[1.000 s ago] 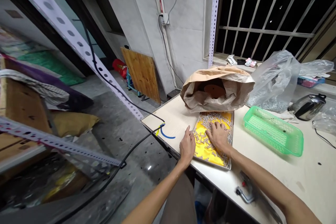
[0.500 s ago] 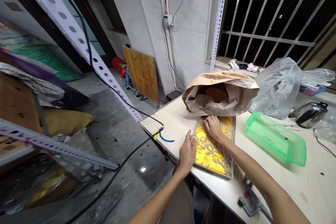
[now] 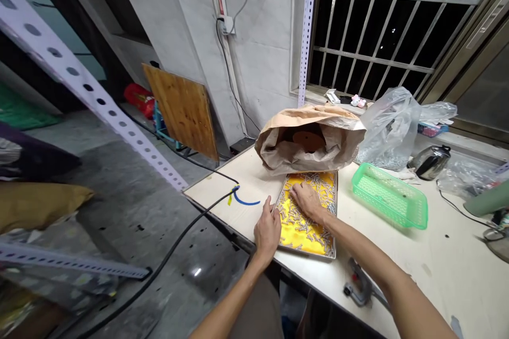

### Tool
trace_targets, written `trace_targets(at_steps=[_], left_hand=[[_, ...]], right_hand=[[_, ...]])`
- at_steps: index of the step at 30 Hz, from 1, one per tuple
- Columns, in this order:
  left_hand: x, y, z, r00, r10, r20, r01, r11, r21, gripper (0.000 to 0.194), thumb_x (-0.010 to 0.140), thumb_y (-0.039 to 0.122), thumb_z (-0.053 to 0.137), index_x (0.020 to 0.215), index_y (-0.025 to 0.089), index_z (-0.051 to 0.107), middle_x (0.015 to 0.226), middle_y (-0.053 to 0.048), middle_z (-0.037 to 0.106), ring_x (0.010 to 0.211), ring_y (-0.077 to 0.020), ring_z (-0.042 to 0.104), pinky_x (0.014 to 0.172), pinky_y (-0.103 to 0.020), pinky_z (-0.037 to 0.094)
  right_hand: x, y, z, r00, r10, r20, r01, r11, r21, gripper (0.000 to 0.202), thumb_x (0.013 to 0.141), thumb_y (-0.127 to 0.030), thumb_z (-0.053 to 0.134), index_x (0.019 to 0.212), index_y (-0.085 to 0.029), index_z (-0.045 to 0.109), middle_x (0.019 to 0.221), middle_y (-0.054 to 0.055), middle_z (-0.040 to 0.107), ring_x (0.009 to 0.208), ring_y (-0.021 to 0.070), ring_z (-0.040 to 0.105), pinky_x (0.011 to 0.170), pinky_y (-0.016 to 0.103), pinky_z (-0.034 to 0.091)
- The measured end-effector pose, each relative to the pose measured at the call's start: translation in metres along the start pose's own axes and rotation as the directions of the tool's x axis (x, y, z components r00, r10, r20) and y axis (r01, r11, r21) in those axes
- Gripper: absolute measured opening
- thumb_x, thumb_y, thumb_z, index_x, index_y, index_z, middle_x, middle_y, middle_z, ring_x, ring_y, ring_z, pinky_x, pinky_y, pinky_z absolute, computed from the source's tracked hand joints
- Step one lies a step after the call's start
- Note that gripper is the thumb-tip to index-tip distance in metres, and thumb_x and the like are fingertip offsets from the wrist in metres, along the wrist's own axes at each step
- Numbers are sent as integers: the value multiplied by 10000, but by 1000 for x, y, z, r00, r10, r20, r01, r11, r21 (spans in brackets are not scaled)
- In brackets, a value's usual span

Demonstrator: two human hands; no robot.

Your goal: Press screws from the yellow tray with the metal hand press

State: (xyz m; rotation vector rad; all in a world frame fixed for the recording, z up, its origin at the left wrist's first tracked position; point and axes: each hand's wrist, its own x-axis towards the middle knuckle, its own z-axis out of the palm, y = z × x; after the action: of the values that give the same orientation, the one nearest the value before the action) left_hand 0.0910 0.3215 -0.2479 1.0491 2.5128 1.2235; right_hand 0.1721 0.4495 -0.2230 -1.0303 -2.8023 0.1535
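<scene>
A shallow tray [image 3: 334, 238] with a bright yellow bottom lies on the table, strewn with small silvery metal pieces [image 3: 304, 225] shaped like short pins or screws. At the tray's left side is my left hand [image 3: 268, 229], its fingers closed on the rim. My right hand [image 3: 308, 202] reaches down into the tray, among the pieces, with fingers curled and pressed together. The fingertips are hidden, so what they pinch cannot be made out. Just beyond the tray's far end, a brown paper bag [image 3: 310, 161] lies with its wide mouth facing me and a brown round disc [image 3: 308, 141] inside.
A green plastic basket [image 3: 389, 196] stands right of the tray. Near the front edge lies a grey metal clamp-like tool [image 3: 361, 286]. Behind are a clear plastic bag [image 3: 392, 127] and a steel kettle [image 3: 431, 161]. A black cable [image 3: 191, 226] crosses the table's left corner.
My right hand has drawn back slightly from the tray's far end, its fingers more curled. My left hand stays at the rim. The whole view has swung right.
</scene>
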Motion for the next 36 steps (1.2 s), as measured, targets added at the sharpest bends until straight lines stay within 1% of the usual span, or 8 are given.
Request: trace_targets(at_steps=[3, 6, 10, 14, 19, 24, 29, 36], left_hand=[[0, 2, 0, 1000, -5, -8, 5, 1000, 15, 446, 900, 187, 417, 1339, 113, 439, 1118, -149, 664, 923, -236, 662, 786, -327, 496], [-1, 4, 0, 1000, -12, -1, 12, 1000, 20, 460, 896, 179, 424, 1353, 126, 427, 1120, -131, 668, 926, -223, 663, 807, -314, 492], [-1, 6, -1, 1000, -13, 8, 13, 999, 46, 459, 902, 188, 415, 1356, 115, 423, 1117, -140, 666, 949, -230, 657, 827, -325, 491], [-2, 4, 0, 1000, 2, 5, -2, 999, 49, 447, 908, 204, 411, 1348, 124, 434, 1148, -144, 652, 952, -241, 657, 811, -328, 496], [-1, 0, 0, 1000, -27, 15, 26, 999, 44, 440, 910, 213, 429, 1344, 140, 442, 1138, -136, 659, 924, -246, 665, 771, -324, 495], [-1, 6, -4, 999, -27, 30, 25, 998, 52, 451, 912, 200, 428, 1356, 119, 425, 1142, -145, 657, 917, -249, 664, 775, -327, 485], [-3, 12, -7, 999, -43, 32, 41, 997, 58, 461, 910, 183, 429, 1367, 118, 417, 1135, -138, 662, 906, -238, 667, 784, -316, 486], [-3, 14, -7, 997, -52, 52, 49, 997, 53, 470, 907, 169, 422, 1372, 105, 409, 1173, -133, 645, 999, -250, 644, 855, -344, 480]], right_hand=[[5, 5, -7, 1000, 19, -7, -18, 1000, 24, 330, 997, -387, 283, 1028, -197, 552, 910, 44, 601, 757, 147, 513, 636, 256, 355], [-4, 7, -11, 1000, 22, -14, -21, 999, 39, 373, 1006, -358, 224, 1011, -186, 554, 912, 49, 601, 757, 145, 506, 637, 261, 351], [-33, 5, -9, 1000, -21, -17, 22, 999, 28, 329, 978, -402, 321, 994, -220, 594, 1037, 73, 584, 964, 208, 477, 776, 330, 360], [-51, 0, -1, 998, -55, -32, 54, 998, -32, 316, 915, -496, 445, 1117, -296, 583, 1209, 79, 526, 1101, 282, 412, 855, 431, 333], [-31, 1, 1, 999, -31, -17, 31, 1000, 1, 261, 941, -417, 432, 961, -234, 617, 1020, 78, 591, 942, 214, 490, 755, 322, 363], [-10, 12, -8, 995, 89, -52, -81, 986, 144, 278, 977, -382, 354, 967, -220, 579, 863, 29, 623, 739, 147, 525, 636, 246, 340], [2, 21, -12, 972, 227, -63, -192, 918, 348, 401, 970, -408, 277, 815, -192, 577, 662, 6, 587, 584, 132, 490, 568, 240, 306], [4, 24, -11, 957, 284, -64, -207, 816, 539, 523, 952, -419, 125, 640, -196, 481, 526, 3, 500, 476, 127, 439, 494, 245, 314]])
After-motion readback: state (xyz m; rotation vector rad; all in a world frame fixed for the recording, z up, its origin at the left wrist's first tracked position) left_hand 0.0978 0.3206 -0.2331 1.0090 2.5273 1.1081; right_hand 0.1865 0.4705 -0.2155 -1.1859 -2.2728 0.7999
